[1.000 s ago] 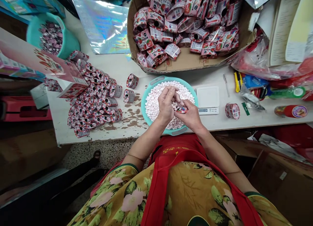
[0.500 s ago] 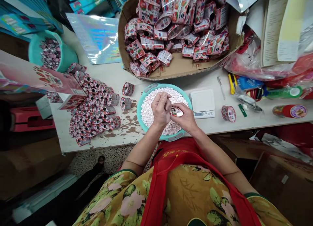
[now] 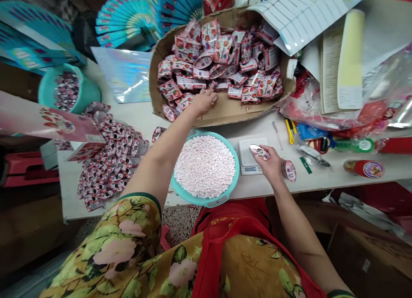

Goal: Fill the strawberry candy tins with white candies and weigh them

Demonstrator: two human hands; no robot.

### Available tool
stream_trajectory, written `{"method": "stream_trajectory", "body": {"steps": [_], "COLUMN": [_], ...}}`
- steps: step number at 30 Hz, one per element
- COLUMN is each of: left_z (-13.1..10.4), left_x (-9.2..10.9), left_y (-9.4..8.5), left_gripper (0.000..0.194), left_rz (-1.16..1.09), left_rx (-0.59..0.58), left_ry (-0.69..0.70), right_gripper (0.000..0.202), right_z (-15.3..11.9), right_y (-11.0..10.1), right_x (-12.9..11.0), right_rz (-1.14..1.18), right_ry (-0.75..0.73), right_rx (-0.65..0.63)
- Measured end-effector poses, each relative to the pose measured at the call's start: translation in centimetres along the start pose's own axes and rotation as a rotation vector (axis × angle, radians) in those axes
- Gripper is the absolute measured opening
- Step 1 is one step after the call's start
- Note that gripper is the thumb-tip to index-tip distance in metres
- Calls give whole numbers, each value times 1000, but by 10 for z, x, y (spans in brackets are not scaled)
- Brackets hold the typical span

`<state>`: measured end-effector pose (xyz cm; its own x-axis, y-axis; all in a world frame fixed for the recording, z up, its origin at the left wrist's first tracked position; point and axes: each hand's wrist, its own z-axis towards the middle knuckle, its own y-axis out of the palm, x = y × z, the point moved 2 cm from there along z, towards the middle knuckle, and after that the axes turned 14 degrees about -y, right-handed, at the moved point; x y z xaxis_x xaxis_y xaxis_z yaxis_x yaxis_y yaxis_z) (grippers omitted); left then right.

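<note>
My left hand [image 3: 204, 102] reaches into the cardboard box [image 3: 225, 114], fingers curled over a packet at the front of the pile; most of that packet is hidden beneath the hand. Strawberry-printed packets [image 3: 210, 36] fill the back of this box. Above the edge of a small white digital scale [image 3: 252, 169], my right hand [image 3: 272, 162] grips a similar packet [image 3: 259, 152], its oval end turned up. A turquoise basin [image 3: 237, 169] full of small white candies [image 3: 206, 167] stands between my forearms. Another packet [image 3: 289, 170] rests on the table beside my right hand.
At left, many packets [image 3: 109, 160] are piled on the table, beside a turquoise bucket [image 3: 90, 92] of small wrapped pieces. A pink printed carton [image 3: 54, 122] stands there. Rightward lie a yellow cutter [image 3: 290, 130], plastic bags [image 3: 350, 117] and a round tub [image 3: 363, 168].
My left hand has left the basin and gone up into the cardboard box. My right hand has moved right, carrying its packet from over the candies to the scale. The view has shifted.
</note>
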<state>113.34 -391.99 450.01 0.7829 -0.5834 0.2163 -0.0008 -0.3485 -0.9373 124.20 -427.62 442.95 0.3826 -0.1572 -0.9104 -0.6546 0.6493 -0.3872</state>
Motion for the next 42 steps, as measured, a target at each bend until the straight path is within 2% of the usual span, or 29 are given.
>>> {"method": "stream_trajectory", "body": {"steps": [2, 4, 6, 8, 11, 12, 14, 15, 17, 18, 20, 21, 22, 24, 25, 27, 31, 36, 39, 42], "left_z": [31, 42, 38, 20, -36, -61, -118, -147, -198, -219, -245, -251, -252, -245, -238, -226, -218, -235, -238, -235], "left_x": [0, 0, 2, 8, 28, 36, 52, 59, 62, 58, 35, 19, 1, -29, -40, -47, -23, 6, 8, 1], "left_y": [14, 22, 19, 6, -18, -22, -20, -14, 2, 11, 25, 31, 37, 51, 60, 78, 102, 107, 112, 117], "left_gripper": [49, 50, 55, 62, 78, 84, 95, 97, 96, 95, 88, 81, 73, 57, 52, 47, 39, 42, 35, 23], "left_rz": [117, 150, 105, -28, -403, -551, -790, -871, -993, -1011, -951, -900, -841, -727, -669, -538, -317, -106, -122, -307], "left_rx": [-86, -93, -61, 15, 180, 222, 236, 196, 1, -101, -272, -305, -295, -161, -73, 55, 101, 90, 149, 230], "left_ry": [39, 50, 43, 49, 102, 117, 125, 122, 133, 136, 119, 96, 68, 7, -17, -39, -61, -131, -169, -246], "right_gripper": [37, 47, 57, 57, 48, 49, 56, 60, 64, 64, 60, 57, 55, 54, 55, 59, 59, 56, 57, 58], "right_z": [1, -2, -6, -7, 2, 6, 13, 13, 2, -8, -35, -51, -66, -94, -104, -118, -127, -126, -123, -117], "right_y": [2, -2, -15, -30, -42, -40, -26, -14, 11, 22, 40, 46, 50, 54, 54, 53, 49, 46, 47, 50], "right_x": [9, 11, 5, -9, -41, -54, -81, -94, -115, -123, -129, -130, -128, -123, -121, -116, -108, -102, -102, -105], "right_rz": [4, 18, 47, 101, 293, 399, 663, 797, 1007, 1069, 1102, 1089, 1065, 1006, 980, 931, 822, 634, 577, 501], "right_ry": [-3, 3, 1, 9, 68, 105, 212, 280, 428, 497, 601, 634, 657, 671, 667, 638, 557, 491, 455, 413], "right_rx": [-31, -25, 43, 141, 202, 186, 74, -9, -164, -209, -229, -236, -251, -304, -341, -398, -402, -285, -248, -227]}}
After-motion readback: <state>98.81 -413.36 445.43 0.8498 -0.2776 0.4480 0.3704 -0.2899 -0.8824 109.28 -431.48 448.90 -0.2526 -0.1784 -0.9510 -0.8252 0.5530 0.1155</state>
